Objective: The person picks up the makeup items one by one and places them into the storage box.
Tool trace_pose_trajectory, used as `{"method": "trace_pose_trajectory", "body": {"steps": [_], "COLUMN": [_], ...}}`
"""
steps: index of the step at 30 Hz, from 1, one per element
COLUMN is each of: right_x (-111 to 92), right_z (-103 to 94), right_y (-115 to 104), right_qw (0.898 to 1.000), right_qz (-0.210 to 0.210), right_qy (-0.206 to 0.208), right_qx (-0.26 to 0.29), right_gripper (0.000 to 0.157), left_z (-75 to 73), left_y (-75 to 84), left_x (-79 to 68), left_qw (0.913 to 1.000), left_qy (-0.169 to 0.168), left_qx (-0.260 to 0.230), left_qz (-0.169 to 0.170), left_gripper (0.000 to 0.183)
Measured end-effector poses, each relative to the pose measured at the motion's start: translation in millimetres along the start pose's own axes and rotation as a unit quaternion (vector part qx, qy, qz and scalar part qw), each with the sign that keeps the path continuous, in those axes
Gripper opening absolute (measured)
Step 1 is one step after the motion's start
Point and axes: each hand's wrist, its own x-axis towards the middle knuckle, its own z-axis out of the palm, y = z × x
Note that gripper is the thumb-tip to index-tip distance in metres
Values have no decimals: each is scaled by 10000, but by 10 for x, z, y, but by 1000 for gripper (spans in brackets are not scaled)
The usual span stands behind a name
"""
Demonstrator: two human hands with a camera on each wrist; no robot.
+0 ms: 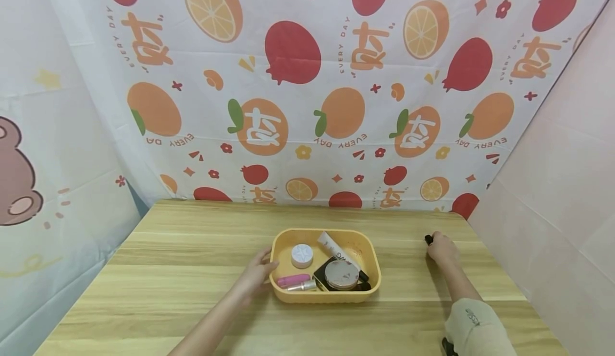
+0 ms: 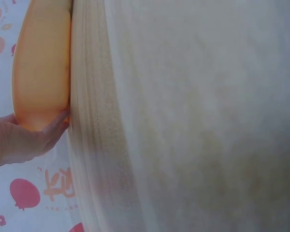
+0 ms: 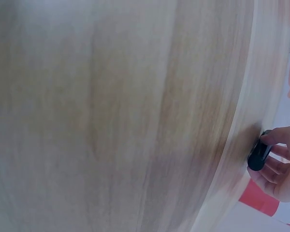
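Note:
A yellow plastic basket (image 1: 326, 297) stands on the table. My left hand (image 1: 253, 275) grips its left end, thumb at the rim and fingers along the outer wall; the left wrist view shows the fingers against the basket's side (image 2: 43, 67). Inside lie a round white jar (image 1: 302, 254), a white squeeze tube (image 1: 336, 249), a round compact (image 1: 341, 274) over a black square case, a pink tube (image 1: 294, 279) and a silver tube (image 1: 302, 286). Off to the right, my right hand (image 1: 443, 249) pinches a small black cylinder (image 3: 259, 153) between thumb and fingers, close over the tabletop.
The wood-grain table (image 1: 192, 270) ends at the back against a fruit-print cloth (image 1: 298, 110). Plain pale cloth (image 1: 567, 185) hangs on the right, and a bear-print cloth (image 1: 62, 270) on the left. A dark object (image 1: 449, 346) shows beside the right sleeve at the bottom edge.

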Motion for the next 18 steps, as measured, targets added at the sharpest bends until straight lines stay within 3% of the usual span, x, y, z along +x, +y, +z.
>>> {"method": "trace_pose_trajectory", "body": {"steps": [18], "right_x": [-81], "right_z": [-56], "right_y": [-51], "right_qw": [9998], "right_qz": [-139], "right_qy": [127], "right_qx": [10], "right_gripper": [35], "left_z": [14], "left_y": [30], "left_x": [-4], "left_qw": [9999], "left_qy": [114], "left_qx": [-82], "left_qz": [-71], "left_gripper": [54]}}
